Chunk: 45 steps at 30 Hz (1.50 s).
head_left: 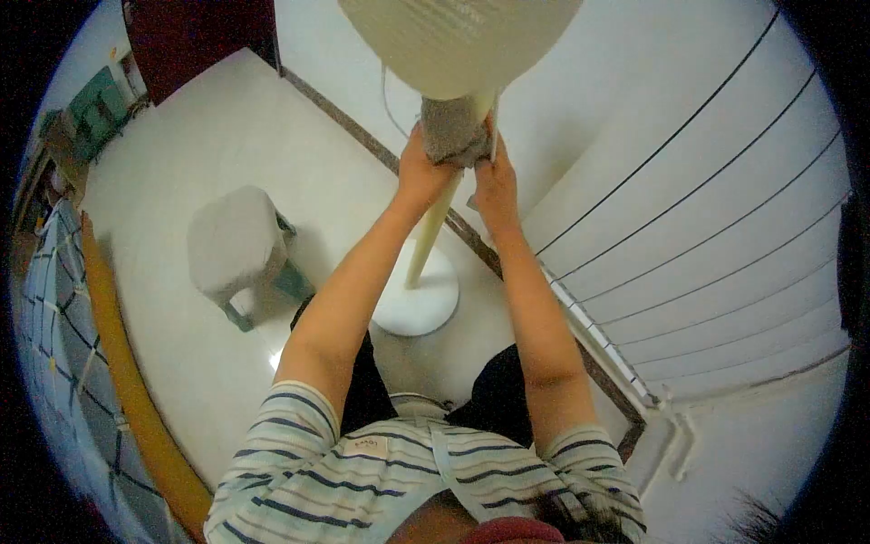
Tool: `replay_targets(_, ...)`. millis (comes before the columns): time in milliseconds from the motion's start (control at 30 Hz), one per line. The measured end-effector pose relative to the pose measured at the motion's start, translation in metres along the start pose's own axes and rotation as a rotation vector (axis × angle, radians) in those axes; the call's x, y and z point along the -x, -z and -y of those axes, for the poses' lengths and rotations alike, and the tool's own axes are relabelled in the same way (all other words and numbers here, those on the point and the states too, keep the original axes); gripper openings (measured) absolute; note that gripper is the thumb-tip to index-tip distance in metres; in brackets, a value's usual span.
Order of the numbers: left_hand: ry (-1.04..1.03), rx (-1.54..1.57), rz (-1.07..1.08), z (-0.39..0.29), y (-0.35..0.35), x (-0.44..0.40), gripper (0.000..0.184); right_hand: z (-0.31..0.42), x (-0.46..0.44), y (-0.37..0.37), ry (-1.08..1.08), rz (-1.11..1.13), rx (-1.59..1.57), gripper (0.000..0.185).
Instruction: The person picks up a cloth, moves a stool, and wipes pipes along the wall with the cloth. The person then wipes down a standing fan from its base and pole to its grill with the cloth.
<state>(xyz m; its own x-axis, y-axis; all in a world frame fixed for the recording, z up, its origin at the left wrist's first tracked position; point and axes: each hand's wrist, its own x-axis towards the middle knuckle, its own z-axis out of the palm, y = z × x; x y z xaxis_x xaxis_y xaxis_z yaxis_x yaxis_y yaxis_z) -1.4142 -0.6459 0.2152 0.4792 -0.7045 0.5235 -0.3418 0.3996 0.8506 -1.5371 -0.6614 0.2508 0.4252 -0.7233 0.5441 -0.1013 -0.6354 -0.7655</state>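
Observation:
A standing fan with a pale, covered-looking head (462,41) rises in front of me on a cream pole (430,234) and a round white base (417,295). A grey cloth (451,131) is wrapped against the upper part of the pole, just under the head. My left hand (424,168) grips the cloth from the left side. On the right, my right hand (496,181) closes round the cloth's other side, with its fingertips partly hidden behind the cloth and pole. A thin cord hangs beside the head.
A grey stool (237,243) stands on the floor to the left. A bed with a checked cover (68,354) and yellow edge (136,399) lies at the far left. A white radiator (603,340) runs along the right wall. A dark red door (204,41) is at the upper left.

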Motion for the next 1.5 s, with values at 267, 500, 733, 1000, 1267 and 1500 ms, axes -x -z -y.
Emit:
replay_targets(267,-0.046,-0.256,-0.010,0.075,0.005,0.088,0.055,0.000,-0.004,0.004,-0.002,0.086,-0.202,0.048)
replay_targets(500,-0.047,-0.145,-0.095,0.015,0.011,0.051,0.062,0.008,0.002,-0.010,0.013,-0.047,-0.163,0.042)
replay_targets(733,-0.178,-0.017,-0.130,-0.052,0.005,-0.002,0.061,0.012,0.002,0.011,-0.164,0.047,0.127,0.041)
replay_targets(1000,-0.347,-0.261,-0.100,-0.061,0.007,-0.030,0.043,0.012,0.000,0.007,-0.114,0.064,0.046,0.045)
replay_targets(1267,-0.079,-0.303,-0.003,-0.042,0.015,0.010,0.041,0.010,0.003,0.012,-0.017,0.032,-0.081,0.052)
replay_targets(1500,0.203,-0.104,-0.217,-0.052,0.040,0.094,0.042,0.019,0.029,0.025,0.174,-0.089,-0.015,0.059)
